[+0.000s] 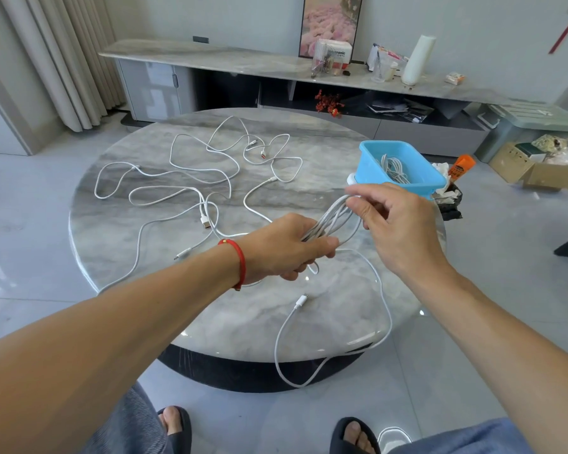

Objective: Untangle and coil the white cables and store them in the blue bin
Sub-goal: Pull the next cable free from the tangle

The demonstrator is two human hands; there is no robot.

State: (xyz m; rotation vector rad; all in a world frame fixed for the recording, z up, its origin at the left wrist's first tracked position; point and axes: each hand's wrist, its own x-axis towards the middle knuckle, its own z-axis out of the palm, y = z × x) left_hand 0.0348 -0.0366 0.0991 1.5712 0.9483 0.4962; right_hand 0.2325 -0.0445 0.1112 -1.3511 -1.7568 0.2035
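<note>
My left hand grips the lower end of a half-wound coil of white cable above the round marble table. My right hand pinches the coil's upper end just in front of the blue bin. The coil's loose tail runs down over the table's near edge, loops below it and ends in a plug lying on the tabletop. Several more white cables lie tangled across the table's left and middle. Inside the bin rests a coiled white cable.
The bin stands at the table's right edge, with an orange-capped bottle and crumpled wrappers behind it. A long marble sideboard with clutter runs along the back wall. Cardboard boxes stand on the floor at right. My sandalled feet are below the table.
</note>
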